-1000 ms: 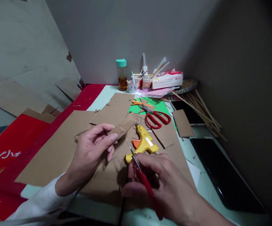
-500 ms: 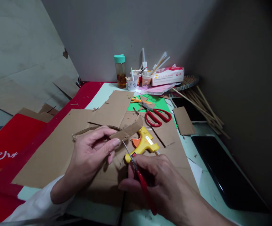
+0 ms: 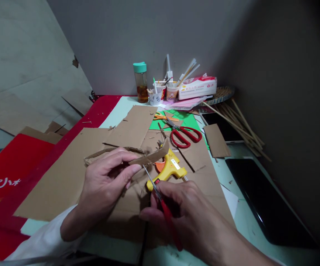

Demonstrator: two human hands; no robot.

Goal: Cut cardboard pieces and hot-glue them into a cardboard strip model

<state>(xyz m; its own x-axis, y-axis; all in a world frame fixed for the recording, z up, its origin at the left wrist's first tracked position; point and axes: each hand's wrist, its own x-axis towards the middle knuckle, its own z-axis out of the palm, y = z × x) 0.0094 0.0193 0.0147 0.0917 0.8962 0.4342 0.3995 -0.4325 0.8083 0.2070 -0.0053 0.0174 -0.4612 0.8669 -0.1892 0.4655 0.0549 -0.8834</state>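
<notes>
My left hand [image 3: 108, 181] pinches a narrow, bent cardboard strip [image 3: 148, 157] between thumb and fingers. The strip's free end curves up to the right, and another part loops behind my knuckles. In my right hand [image 3: 187, 210] is a pair of red-handled scissors [image 3: 167, 214], seen nearly edge-on. Their thin metal tip points up and left, close to the strip's lower edge by my left thumb; whether it touches is unclear. Just beyond my right hand lies a yellow glue gun [image 3: 169, 168], partly hidden by the strip and fingers.
Larger red-handled scissors [image 3: 186, 136] and small orange scissors [image 3: 160, 116] lie beyond the glue gun. Cardboard sheets [image 3: 57, 170] cover much of the table. A lidded bottle [image 3: 141, 87], cups and a tissue pack [image 3: 197, 88] stand at the back. A black glossy slab [image 3: 262, 199] and sticks [image 3: 241, 127] lie right.
The strip in my left hand has tilted, so more of its edge now faces me. My right hand and the scissors have stayed almost where they were.
</notes>
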